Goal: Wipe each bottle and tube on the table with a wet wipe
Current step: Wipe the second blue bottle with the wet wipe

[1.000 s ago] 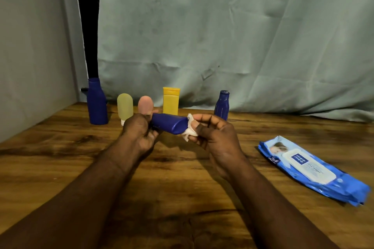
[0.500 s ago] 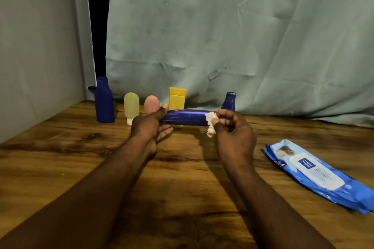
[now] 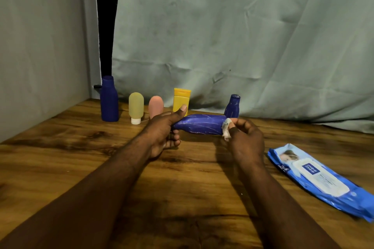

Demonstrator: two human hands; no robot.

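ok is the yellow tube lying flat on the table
No, the yellow tube stands upright at the back of the table, beside the pink tube.

Left hand (image 3: 162,135), right hand (image 3: 248,141), forearms (image 3: 113,178) bare; nails seemingly short.

Table (image 3: 60,147): wood, dark-grained and knotted, with a low sheen. Long bottle (image 3: 200,126): glossy blue plastic, streaked with pale smears. Wet wipe (image 3: 226,130): thin white sheet, crumpled, matt. Tall bottle (image 3: 109,101): smooth blue plastic, dull finish. Small bottle (image 3: 232,107): shiny blue plastic, faintly streaked. Green tube (image 3: 136,106) and pink tube (image 3: 155,105): soft-looking matt plastic, slightly translucent; hard white cap on the green one. Yellow tube (image 3: 181,99): smooth opaque plastic. Pack of wipes (image 3: 323,182): glossy, crinkled plastic film with a smooth white flap. Curtain (image 3: 242,36): creased matt cloth. Wall (image 3: 40,46): flat and matt.
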